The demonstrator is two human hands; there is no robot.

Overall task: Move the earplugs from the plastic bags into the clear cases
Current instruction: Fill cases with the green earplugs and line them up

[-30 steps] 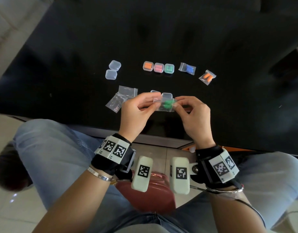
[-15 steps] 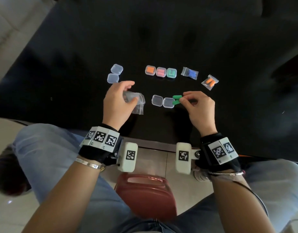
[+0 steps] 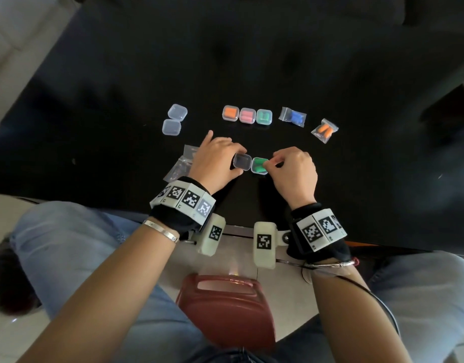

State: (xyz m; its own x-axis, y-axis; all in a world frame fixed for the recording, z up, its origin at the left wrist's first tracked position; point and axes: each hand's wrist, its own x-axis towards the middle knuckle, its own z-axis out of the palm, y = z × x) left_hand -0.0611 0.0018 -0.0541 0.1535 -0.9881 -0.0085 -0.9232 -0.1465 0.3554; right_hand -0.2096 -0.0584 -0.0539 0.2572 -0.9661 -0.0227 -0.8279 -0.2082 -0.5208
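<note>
Close to the near edge of the black tabletop (image 3: 100,82), a person's left hand (image 3: 212,163) pinched the lid half of an open clear case (image 3: 242,162), fingers curled at its sides, while the right hand (image 3: 295,170) pressed pinched fingertips onto the green earplugs (image 3: 259,165) seated in the base half beside it. Empty plastic bags (image 3: 181,163) lay just left of the left hand, partly hidden by it. The foam plugs looked light and soft, likely to spring back unless pushed down, and the small hinged case appeared stiff but slippery, best held by its side walls. Farther in, two empty cases (image 3: 174,119) sat toward the left, three filled cases (image 3: 247,115) stood in a row at centre, and bags of blue earplugs (image 3: 293,117) and orange earplugs (image 3: 325,131) waited to their right. Open room lay beyond them toward the far edge and on both sides.
</note>
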